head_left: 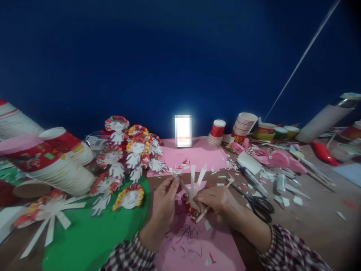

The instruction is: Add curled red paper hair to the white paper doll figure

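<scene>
In the middle of the head view, both my hands work on a paper cup cut into strips [193, 175], its white strips fanning upward and red curls showing below. My left hand [166, 197] pinches the end of one strip between thumb and fingertips. On the other side my right hand [221, 201] is closed on the cup's middle, and a thin pale stick [200, 216] also passes through its grip, slanting down to the left. The right fingertips partly cover the cup's centre. Beneath lies a pink sheet [220, 248] with dark pen marks and scraps.
Left stand stacked paper cups [64, 173], paper dolls with curled hair [135, 150] and a green sheet [73, 244]. Scissors [258, 207], a marker [254, 180] and scraps lie right. Cups [217, 130] and a bright blurred rectangle [183, 130] stand behind, before a blue wall [141, 56].
</scene>
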Demonstrator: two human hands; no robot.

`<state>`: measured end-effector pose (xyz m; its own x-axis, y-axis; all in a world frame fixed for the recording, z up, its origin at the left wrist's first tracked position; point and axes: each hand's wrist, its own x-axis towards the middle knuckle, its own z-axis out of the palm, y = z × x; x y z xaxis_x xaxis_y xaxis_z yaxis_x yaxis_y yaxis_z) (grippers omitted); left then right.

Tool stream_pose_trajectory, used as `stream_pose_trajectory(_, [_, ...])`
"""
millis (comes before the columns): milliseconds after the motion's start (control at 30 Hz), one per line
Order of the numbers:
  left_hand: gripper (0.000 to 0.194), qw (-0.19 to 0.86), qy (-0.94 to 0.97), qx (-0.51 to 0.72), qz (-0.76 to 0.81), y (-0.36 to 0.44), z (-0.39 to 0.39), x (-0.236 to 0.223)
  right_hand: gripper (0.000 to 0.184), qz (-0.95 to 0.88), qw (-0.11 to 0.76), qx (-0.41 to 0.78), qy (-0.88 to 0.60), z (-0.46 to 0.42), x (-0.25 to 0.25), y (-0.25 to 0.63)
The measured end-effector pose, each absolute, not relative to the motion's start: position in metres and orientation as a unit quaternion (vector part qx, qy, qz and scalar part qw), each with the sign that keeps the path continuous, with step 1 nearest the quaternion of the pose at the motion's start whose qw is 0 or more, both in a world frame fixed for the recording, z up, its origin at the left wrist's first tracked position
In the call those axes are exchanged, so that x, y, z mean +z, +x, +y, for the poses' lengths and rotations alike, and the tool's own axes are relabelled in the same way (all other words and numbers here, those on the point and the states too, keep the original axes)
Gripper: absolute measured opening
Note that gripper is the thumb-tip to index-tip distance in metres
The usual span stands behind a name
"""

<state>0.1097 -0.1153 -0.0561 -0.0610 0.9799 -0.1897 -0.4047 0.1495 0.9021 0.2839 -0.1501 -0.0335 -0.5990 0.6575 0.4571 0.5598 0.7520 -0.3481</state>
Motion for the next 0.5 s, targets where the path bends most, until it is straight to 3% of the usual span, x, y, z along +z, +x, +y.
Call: stream_pose_trajectory(500, [0.030, 0.628, 0.322, 0.557, 0.437, 0.1074, -0.1149, -0.0550, 0.013, -0.898, 0.273, 0.117, -0.323, -0.1498, -0.0354, 0.2852])
